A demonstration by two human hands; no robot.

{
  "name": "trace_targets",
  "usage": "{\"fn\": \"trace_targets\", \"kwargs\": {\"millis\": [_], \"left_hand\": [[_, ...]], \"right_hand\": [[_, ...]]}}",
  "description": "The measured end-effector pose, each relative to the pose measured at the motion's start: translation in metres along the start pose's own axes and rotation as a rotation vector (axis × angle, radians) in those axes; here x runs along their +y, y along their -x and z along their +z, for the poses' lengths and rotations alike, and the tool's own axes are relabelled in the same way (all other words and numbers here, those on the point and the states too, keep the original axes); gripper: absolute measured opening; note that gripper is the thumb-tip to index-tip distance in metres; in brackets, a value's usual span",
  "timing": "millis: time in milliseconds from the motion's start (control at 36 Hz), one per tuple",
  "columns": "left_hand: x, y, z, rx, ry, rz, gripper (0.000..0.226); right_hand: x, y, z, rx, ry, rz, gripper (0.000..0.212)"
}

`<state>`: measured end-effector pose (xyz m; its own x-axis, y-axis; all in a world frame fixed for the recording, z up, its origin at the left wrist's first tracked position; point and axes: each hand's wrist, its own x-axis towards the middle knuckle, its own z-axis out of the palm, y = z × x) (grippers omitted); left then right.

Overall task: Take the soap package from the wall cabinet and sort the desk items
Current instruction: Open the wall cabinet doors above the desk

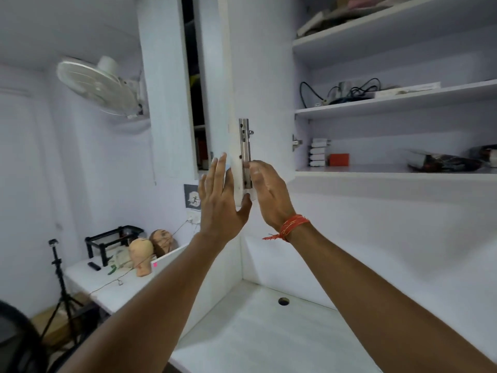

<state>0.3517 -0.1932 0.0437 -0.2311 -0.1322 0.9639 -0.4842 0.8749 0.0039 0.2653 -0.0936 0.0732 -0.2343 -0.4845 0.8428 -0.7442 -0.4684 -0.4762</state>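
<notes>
The white wall cabinet door [258,76] stands swung out, edge-on to me, with a steel bolt latch [245,152] on its inner face. My left hand [223,203] lies flat against the door's outer side, fingers straight, thumb under the bottom corner. My right hand [269,192], with an orange thread at the wrist, has its fingers on the lower end of the latch. Inside the cabinet, the bottom shelf [376,169] holds a stack of small white packs [318,152], an orange box [338,159] and dark foil packages [441,161]. Which of these is the soap package I cannot tell.
The middle shelf carries black cables [347,92]; the top shelf has flat papers [336,14]. Below is a white desk [255,332] with a cable hole [283,301]. A side counter at left holds two mannequin heads [150,251] and a black frame [113,243]. A wall fan [99,84] and a tripod [60,278] stand left.
</notes>
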Motion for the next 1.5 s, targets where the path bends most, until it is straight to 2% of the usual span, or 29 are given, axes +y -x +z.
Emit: {"fn": "trace_targets", "kwargs": {"millis": [194,250,417,583,694,806,889,944,1028,1139,1278,1500], "left_hand": [[-0.061,-0.002,-0.003,-0.083,-0.088,-0.057,0.050],[-0.080,-0.003,0.000,-0.115,-0.102,-0.066,0.050],[-0.088,-0.002,0.003,-0.176,0.032,-0.042,0.069],[-0.081,0.000,0.006,-0.167,0.075,-0.091,0.066],[-0.076,-0.005,0.008,-0.093,0.061,-0.115,0.052],[-0.050,-0.020,0.009,0.051,0.196,-0.155,0.068],[-0.021,-0.036,0.012,0.133,0.285,-0.056,0.078],[0.004,-0.046,0.019,0.145,0.367,0.011,0.076],[0.043,-0.054,0.032,0.068,0.548,0.009,0.070],[0.098,-0.056,0.057,-0.069,0.744,-0.104,0.069],[0.164,-0.060,0.098,-0.203,0.929,-0.175,0.067],[0.259,-0.072,0.181,-0.394,1.063,-0.248,0.067]], "right_hand": [[0.016,-0.015,0.060,-0.220,0.055,0.109,0.068],[0.020,-0.020,0.076,-0.244,0.016,0.142,0.069],[0.039,-0.019,0.096,-0.132,0.096,0.083,0.064],[0.044,-0.022,0.089,-0.145,0.124,0.054,0.068],[0.035,-0.025,0.073,-0.048,0.063,0.023,0.077],[0.032,-0.028,0.040,0.113,0.010,0.020,0.054],[0.031,-0.028,0.006,0.196,0.022,0.045,0.059],[0.033,-0.026,-0.021,0.249,0.057,0.069,0.062],[0.036,-0.022,-0.063,0.313,0.131,0.097,0.056],[0.043,-0.010,-0.125,0.399,0.214,0.133,0.039],[0.062,0.008,-0.200,0.469,0.298,0.196,0.042],[0.111,0.017,-0.305,0.512,0.383,0.290,0.042]]}}
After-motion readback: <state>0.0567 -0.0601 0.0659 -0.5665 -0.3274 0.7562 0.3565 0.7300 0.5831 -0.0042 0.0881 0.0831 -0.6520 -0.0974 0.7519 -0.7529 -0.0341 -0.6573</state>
